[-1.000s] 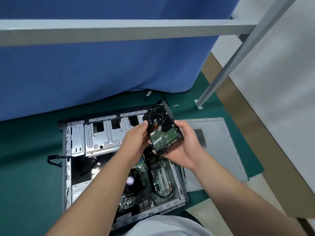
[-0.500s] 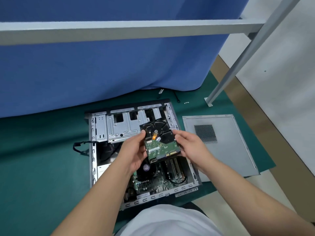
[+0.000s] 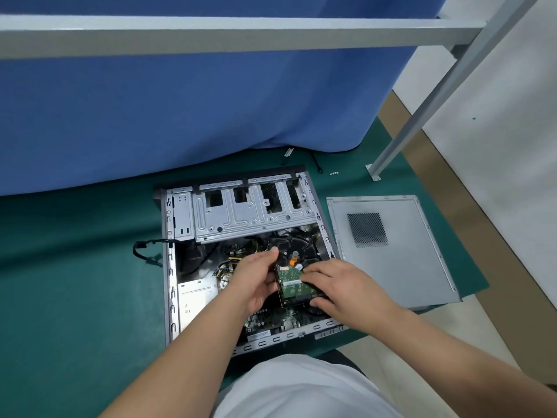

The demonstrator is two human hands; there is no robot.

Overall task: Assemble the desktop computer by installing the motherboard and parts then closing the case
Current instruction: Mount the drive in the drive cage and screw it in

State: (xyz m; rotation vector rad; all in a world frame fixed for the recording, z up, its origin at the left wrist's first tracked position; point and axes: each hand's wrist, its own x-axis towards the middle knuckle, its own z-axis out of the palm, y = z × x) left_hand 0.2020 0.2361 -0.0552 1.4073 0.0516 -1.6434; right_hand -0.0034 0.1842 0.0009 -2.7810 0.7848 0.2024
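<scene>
Two hands, the left hand [image 3: 256, 279] and right hand [image 3: 340, 285], grip the hard drive [image 3: 294, 286] above the open case [image 3: 168, 267] and should lower it slowly, keeping it level.

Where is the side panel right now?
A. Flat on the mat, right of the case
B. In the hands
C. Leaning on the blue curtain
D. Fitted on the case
A: the side panel lies flat on the mat, right of the open case.
</scene>
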